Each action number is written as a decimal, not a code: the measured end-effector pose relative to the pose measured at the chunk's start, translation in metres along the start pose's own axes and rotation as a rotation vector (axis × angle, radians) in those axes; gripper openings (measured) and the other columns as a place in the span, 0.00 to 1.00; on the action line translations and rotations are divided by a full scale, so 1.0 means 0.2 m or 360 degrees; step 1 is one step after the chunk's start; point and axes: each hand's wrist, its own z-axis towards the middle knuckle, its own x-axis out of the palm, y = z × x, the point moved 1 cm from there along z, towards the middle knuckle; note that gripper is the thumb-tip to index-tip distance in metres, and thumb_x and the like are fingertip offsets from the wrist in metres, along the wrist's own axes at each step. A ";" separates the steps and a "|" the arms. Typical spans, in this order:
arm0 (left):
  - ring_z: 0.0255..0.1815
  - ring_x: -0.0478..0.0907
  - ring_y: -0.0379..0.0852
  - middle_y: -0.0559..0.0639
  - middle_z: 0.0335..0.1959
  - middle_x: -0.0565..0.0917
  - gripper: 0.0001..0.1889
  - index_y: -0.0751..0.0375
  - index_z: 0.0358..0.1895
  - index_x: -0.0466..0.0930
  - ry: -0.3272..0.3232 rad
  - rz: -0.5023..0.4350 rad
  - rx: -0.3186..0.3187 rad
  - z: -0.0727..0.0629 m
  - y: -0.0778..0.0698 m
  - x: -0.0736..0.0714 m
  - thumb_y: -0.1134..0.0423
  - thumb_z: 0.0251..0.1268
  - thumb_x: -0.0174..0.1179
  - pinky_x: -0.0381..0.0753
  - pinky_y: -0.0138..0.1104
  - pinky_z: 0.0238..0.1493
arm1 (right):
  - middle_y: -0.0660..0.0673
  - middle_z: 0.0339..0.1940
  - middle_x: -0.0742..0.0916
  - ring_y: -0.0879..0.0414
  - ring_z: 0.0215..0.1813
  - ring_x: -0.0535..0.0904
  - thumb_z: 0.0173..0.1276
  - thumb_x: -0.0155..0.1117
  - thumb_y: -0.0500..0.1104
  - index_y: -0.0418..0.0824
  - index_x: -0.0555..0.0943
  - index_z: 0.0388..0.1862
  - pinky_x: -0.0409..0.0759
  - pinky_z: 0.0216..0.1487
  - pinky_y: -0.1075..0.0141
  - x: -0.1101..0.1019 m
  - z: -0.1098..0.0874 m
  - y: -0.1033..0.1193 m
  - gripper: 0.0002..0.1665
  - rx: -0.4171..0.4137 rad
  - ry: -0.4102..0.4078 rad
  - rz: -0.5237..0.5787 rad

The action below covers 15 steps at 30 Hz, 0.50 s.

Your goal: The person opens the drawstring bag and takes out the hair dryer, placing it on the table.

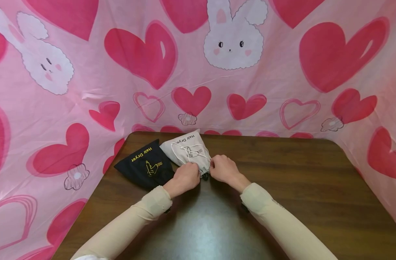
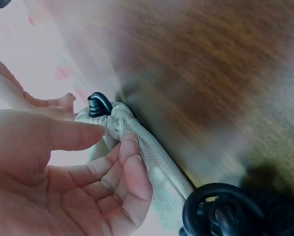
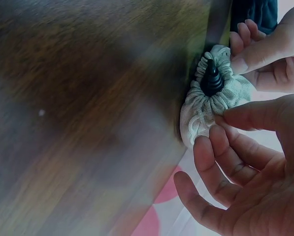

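A light grey drawstring bag [image 1: 183,148] printed "Hair Dryer" lies on the table, its gathered mouth facing me. From that mouth pokes a ribbed black cord end with a loop [image 2: 98,104]. My left hand [image 1: 186,177] pinches the left side of the mouth between thumb and fingers. On the opposite side, my right hand [image 1: 225,169] pinches the gathered edge with thumb and fingertips; its little finger stands away in the right wrist view. White drawstrings [image 1: 176,153] trail across the bag's face. Whatever fills the bag is hidden inside.
Beside it on the left lies a black bag [image 1: 149,164] with yellow "Hair Dryer" lettering, partly behind my left hand. A black loop [image 2: 211,206] shows at its mouth. The brown wooden table [image 1: 298,173] meets a pink heart-and-rabbit cloth [image 1: 214,76] at its back and sides.
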 end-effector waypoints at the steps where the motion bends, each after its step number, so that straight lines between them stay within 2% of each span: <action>1: 0.23 0.76 0.47 0.50 0.23 0.77 0.14 0.59 0.27 0.78 -0.0001 0.0000 0.0001 0.00 0.00 0.00 0.62 0.75 0.63 0.77 0.43 0.26 | 0.52 0.14 0.68 0.56 0.19 0.65 0.70 0.64 0.37 0.46 0.71 0.13 0.63 0.22 0.61 0.00 0.00 0.00 0.24 0.0000 -0.0001 0.0001; 7: 0.22 0.76 0.47 0.50 0.23 0.77 0.14 0.59 0.27 0.78 0.0020 -0.0018 0.0011 0.01 -0.01 0.01 0.62 0.75 0.62 0.78 0.42 0.26 | 0.52 0.14 0.68 0.56 0.19 0.65 0.70 0.63 0.37 0.46 0.72 0.13 0.63 0.22 0.61 -0.01 -0.02 -0.02 0.23 0.0000 -0.0012 0.0013; 10: 0.21 0.75 0.46 0.49 0.23 0.77 0.14 0.58 0.27 0.78 0.0011 -0.0026 0.0049 0.03 0.00 0.04 0.61 0.76 0.61 0.77 0.42 0.25 | 0.52 0.14 0.68 0.56 0.20 0.65 0.70 0.63 0.37 0.46 0.72 0.14 0.63 0.22 0.61 -0.01 -0.02 -0.03 0.23 0.0002 -0.0020 0.0006; 14: 0.22 0.76 0.46 0.50 0.24 0.77 0.15 0.57 0.26 0.78 -0.0001 0.0004 0.0060 0.03 -0.02 0.04 0.61 0.76 0.61 0.77 0.42 0.25 | 0.52 0.14 0.69 0.56 0.20 0.65 0.69 0.63 0.37 0.46 0.72 0.14 0.63 0.21 0.61 -0.02 -0.03 -0.04 0.22 0.0007 -0.0029 0.0007; 15: 0.23 0.76 0.46 0.50 0.24 0.78 0.15 0.57 0.26 0.78 0.0011 0.0014 0.0039 0.02 -0.04 0.02 0.61 0.76 0.61 0.78 0.42 0.26 | 0.52 0.14 0.69 0.56 0.20 0.65 0.69 0.63 0.37 0.46 0.72 0.14 0.63 0.21 0.61 -0.02 -0.03 -0.04 0.22 0.0009 -0.0029 0.0012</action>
